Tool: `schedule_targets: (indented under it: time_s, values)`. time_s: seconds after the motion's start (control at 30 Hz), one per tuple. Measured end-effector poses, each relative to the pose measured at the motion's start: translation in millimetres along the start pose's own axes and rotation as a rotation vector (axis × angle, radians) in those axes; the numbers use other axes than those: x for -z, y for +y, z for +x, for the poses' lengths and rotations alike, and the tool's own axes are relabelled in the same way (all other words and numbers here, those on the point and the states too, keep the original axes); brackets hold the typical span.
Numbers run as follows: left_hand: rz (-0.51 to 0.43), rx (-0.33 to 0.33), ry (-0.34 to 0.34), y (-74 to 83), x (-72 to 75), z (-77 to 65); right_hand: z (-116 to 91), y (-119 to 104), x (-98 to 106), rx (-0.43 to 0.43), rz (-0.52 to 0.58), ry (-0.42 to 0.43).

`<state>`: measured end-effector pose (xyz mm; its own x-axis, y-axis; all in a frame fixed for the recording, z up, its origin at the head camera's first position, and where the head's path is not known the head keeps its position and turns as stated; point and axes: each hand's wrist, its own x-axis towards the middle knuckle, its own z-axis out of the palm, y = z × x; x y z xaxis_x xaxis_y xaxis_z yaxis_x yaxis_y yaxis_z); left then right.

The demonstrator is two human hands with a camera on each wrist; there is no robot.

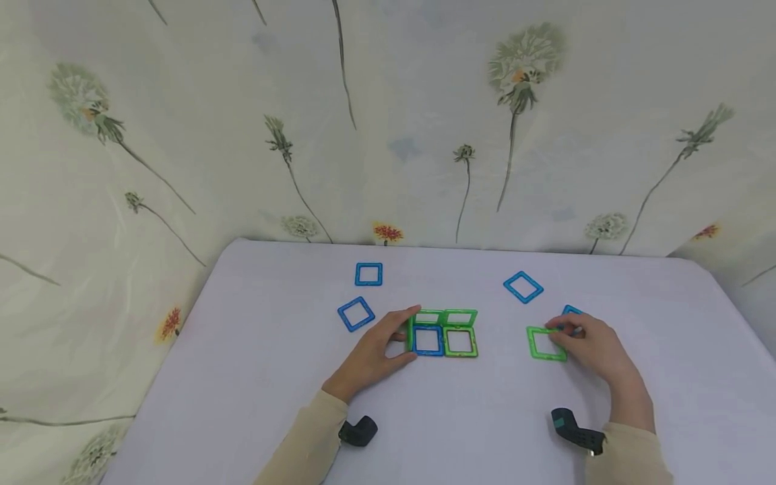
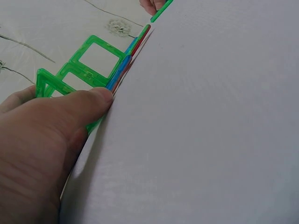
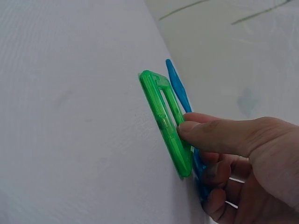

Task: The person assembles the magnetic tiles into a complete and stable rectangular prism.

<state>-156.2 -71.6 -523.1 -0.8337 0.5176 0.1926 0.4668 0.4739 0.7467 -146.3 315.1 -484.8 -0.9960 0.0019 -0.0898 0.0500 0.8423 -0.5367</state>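
Head view: R hand (image 1: 588,345) pinches loose green tile (image 1: 548,358), L hand (image 1: 374,351) grips end of tile group

R hand, right of centre in pic, has thumb & fingertips closed narrow on the right-hand side of the loose green tile, an open square frame. R wrist view shows it tilted, thumb on near face; a blue tile (image 1: 571,309) sits just behind, seen edge-on there. Can't tell if fingers touch that blue one.

L hand, approx. mid-frame, spans wider: thumb at front, fingers at back, holding the end green tile (image 1: 409,337), which stands up at the group's left end. L wrist view has thumb tip also on the near edge of the flat blue tile (image 1: 428,353). Flat green tile (image 1: 461,355) lies right beside it; two back green tiles (image 1: 461,311) stand along the rear of the pair. Red edge shows low on the group in L wrist view, source unclear.

Further out: tilted blue tile (image 1: 345,320) near L hand, upper-left blue tile (image 1: 368,283) above it, diamond-turned blue tile (image 1: 514,294) upper right of centre. Black wrist devices (image 1: 359,431) at both beige cuffs (image 1: 312,431), bottom of frame. All on white bench (image 1: 461,417); dandelion-print cloth (image 1: 394,87) fills upper half.
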Motion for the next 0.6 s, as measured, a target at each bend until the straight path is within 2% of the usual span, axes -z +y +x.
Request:
schedule_targets:
  time_s: [0.27, 0.6]
  values:
    - [-0.012, 0.0, 0.004, -1.4, -1.2, 0.4, 1.3, 2.0, -0.7, 0.013, -0.014, -0.007]
    - [0.001, -0.002, 0.007, -2.9, -2.0, 0.6, 0.6, -0.3, 6.7, 0.033, 0.026, -0.052]
